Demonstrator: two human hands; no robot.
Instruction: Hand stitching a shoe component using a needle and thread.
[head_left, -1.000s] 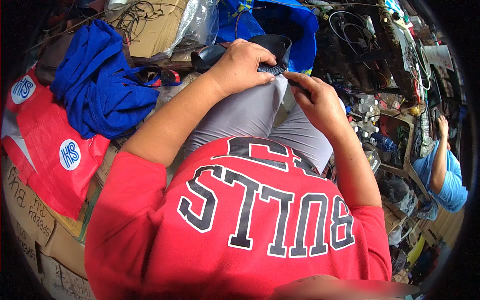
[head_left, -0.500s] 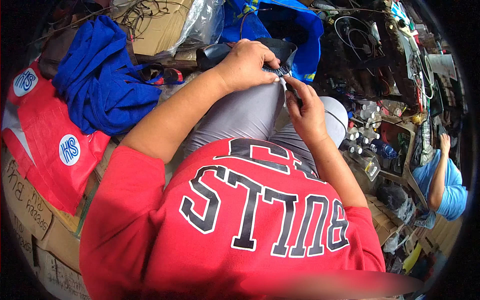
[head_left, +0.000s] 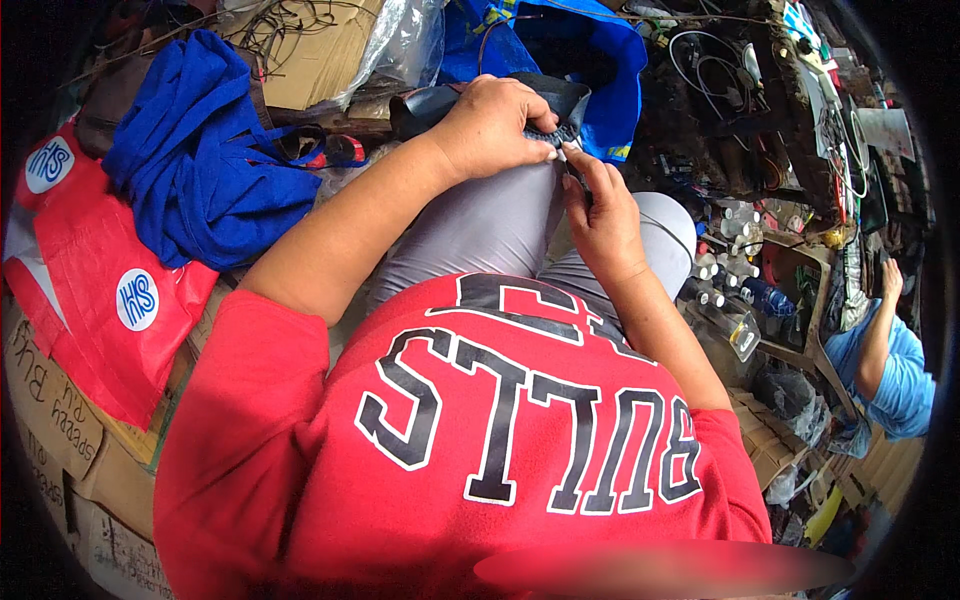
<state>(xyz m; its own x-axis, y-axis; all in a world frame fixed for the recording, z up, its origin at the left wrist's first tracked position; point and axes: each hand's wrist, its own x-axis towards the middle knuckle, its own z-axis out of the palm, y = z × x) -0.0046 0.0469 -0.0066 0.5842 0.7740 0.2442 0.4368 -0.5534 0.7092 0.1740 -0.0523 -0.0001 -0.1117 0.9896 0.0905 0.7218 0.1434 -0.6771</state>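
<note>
Over my left knee lies a dark, leather-like piece (head_left: 420, 113) with a ribbed or stitched edge. Its kind cannot be made out. My left hand (head_left: 495, 125) is closed over it, thumb and fingers pressing near that edge. From the right, my right hand (head_left: 605, 215) meets it with thumb and forefinger drawn together at a small pale bit beside the left thumb. Whatever the right fingers hold is too small to name. Grey trousers (head_left: 470, 225) cover both my legs beneath the hands.
A blue bag (head_left: 625, 75) stands open beyond my knees. Bundled blue cloth (head_left: 205, 165) and a red bag (head_left: 100, 290) lie left, over cardboard. Several bottles and a crate (head_left: 815, 300) are on the right, near another person in a blue shirt (head_left: 880, 370).
My right hand's fingers have shifted slightly up toward the edge of the dark piece. The left hand stays nearly in place. At the far right, the other person's arm has moved slightly.
</note>
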